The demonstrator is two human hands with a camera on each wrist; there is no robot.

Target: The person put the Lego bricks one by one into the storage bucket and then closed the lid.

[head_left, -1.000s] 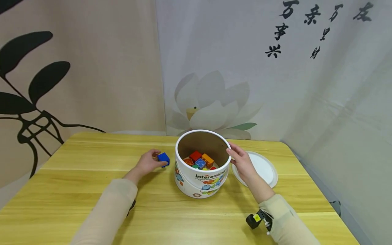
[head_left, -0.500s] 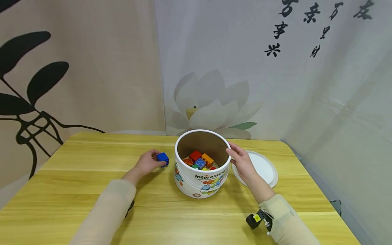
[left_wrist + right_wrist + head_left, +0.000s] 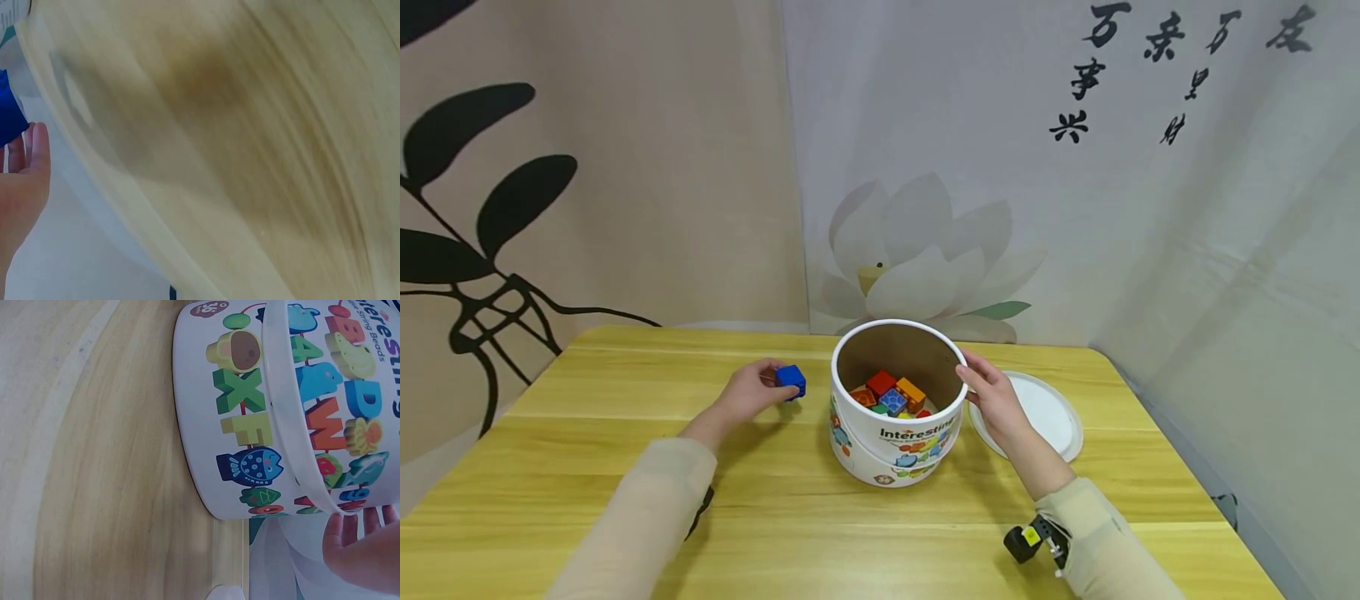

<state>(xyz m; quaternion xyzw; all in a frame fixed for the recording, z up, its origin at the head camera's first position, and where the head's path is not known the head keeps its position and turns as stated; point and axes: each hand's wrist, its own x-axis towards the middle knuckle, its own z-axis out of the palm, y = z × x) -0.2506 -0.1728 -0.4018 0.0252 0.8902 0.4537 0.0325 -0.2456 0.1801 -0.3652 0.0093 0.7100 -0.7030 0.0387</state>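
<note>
Between thumb and fingers, my left hand (image 3: 747,394) pinches a blue toy block (image 3: 791,381) just left of the bucket; in the left wrist view the blue block (image 3: 9,112) shows at the left edge. A white round bucket (image 3: 891,450) printed with letters and animals stands upright on the table. Inside it lie several colored blocks, among them a red block (image 3: 881,383), an orange block (image 3: 912,393) and a patterned blue block (image 3: 892,402). My right hand (image 3: 996,400) grips the bucket's right rim, thumb over the edge; in the right wrist view its fingers (image 3: 350,530) touch the bucket's side.
A white round lid (image 3: 1048,415) lies on the wooden table (image 3: 820,542), right of the bucket and partly behind my right hand. Behind the table's far edge hangs a printed curtain (image 3: 715,167). A small black camera (image 3: 1022,543) is strapped at my right wrist.
My left hand, with the blue block, has drifted slightly left and up, farther from the bucket. My right hand and the bucket stay in place.
</note>
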